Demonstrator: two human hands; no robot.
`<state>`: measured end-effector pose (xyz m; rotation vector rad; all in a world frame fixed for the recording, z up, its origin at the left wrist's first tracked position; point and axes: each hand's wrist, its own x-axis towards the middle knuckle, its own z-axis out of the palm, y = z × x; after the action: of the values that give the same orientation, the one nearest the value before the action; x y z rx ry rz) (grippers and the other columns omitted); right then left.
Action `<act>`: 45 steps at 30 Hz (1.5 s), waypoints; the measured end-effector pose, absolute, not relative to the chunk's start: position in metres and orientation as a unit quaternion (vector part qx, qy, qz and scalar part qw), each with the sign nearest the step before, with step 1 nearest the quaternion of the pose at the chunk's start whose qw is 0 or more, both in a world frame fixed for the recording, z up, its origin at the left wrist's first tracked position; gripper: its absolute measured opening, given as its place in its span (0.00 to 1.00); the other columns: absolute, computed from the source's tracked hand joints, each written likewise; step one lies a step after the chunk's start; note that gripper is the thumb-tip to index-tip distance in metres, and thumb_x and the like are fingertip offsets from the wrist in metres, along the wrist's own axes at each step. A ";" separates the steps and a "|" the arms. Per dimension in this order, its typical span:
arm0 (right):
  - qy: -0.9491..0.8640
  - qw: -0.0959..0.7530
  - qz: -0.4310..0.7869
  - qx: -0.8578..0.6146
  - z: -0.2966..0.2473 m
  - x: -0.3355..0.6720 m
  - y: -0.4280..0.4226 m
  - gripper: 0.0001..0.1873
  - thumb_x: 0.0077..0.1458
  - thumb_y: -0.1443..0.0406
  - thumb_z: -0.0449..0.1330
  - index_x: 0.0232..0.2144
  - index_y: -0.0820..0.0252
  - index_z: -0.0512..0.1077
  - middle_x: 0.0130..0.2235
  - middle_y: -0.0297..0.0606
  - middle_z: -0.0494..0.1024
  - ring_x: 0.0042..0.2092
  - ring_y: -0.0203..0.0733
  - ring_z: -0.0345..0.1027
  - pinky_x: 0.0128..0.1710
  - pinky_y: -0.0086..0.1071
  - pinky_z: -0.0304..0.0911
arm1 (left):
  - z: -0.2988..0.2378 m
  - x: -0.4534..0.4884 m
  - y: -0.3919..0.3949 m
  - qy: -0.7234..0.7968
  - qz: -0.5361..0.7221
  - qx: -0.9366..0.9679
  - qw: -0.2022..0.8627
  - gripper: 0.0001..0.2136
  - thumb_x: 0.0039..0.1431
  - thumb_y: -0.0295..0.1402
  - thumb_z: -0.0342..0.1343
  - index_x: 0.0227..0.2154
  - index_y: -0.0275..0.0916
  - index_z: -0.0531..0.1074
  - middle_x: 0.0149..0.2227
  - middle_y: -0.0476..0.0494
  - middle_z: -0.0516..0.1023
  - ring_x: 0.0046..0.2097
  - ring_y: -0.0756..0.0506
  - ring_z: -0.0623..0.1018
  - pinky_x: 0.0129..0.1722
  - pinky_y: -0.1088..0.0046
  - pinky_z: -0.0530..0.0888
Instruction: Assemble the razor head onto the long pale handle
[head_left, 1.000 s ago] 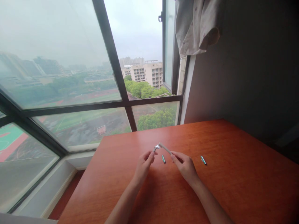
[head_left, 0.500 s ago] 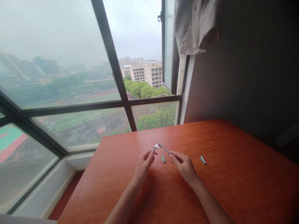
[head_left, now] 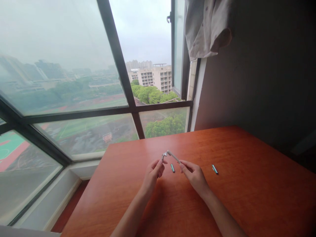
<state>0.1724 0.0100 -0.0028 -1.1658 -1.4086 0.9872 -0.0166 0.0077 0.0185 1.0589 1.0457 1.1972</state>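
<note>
My left hand [head_left: 153, 172] is closed around a silver razor handle [head_left: 164, 156], its bare metal head pointing up and away from me. Pinched in my right hand [head_left: 195, 176] is a slim pale toothbrush [head_left: 174, 156], slanting up to the left. The tip of the brush is right by the razor head; whether they touch is too small to tell. On the tabletop between my hands lies a small green and dark razor cartridge [head_left: 172, 168]. A second razor cartridge [head_left: 214, 169] lies to the right of my right hand.
Both hands are above a reddish-brown wooden table [head_left: 247, 197]. Its far edge runs along a dark window frame [head_left: 98, 116], with a pane open at the back. A beige cloth garment [head_left: 207, 29] hangs at the upper right, beside a dark wall [head_left: 254, 79].
The razor head has shifted very slightly in my left hand, and its fingers have curled a little differently. The toothbrush has tilted slightly. Both cartridges stay in place.
</note>
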 end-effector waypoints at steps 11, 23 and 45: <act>-0.571 0.492 0.474 -0.455 -0.003 0.169 0.007 0.25 0.53 0.51 0.57 0.41 0.67 0.77 0.24 0.36 0.71 0.24 0.35 0.61 0.20 0.25 0.54 | 0.017 -0.016 0.009 0.438 0.521 0.442 0.585 0.20 0.53 0.50 0.55 0.32 0.34 0.72 0.19 0.54 0.57 0.21 0.54 0.57 0.21 0.77 0.51; -0.567 0.484 0.493 -0.449 -0.002 0.168 0.006 0.27 0.52 0.50 0.58 0.42 0.66 0.77 0.24 0.34 0.69 0.23 0.33 0.57 0.20 0.25 0.51 | 0.016 -0.014 0.009 0.438 0.523 0.440 0.584 0.21 0.52 0.51 0.55 0.32 0.34 0.71 0.19 0.55 0.57 0.21 0.54 0.57 0.21 0.77 0.51; -0.561 0.494 0.486 -0.453 -0.005 0.167 0.007 0.27 0.52 0.49 0.58 0.41 0.66 0.77 0.24 0.34 0.69 0.24 0.33 0.59 0.20 0.25 0.52 | 0.013 -0.011 0.008 0.433 0.527 0.420 0.598 0.20 0.52 0.50 0.56 0.32 0.34 0.71 0.18 0.56 0.56 0.20 0.55 0.55 0.20 0.77 0.50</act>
<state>0.1674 0.0074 -0.0046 -1.0977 -1.3607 1.1797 -0.0108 0.0084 0.0133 0.9747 1.0050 1.2232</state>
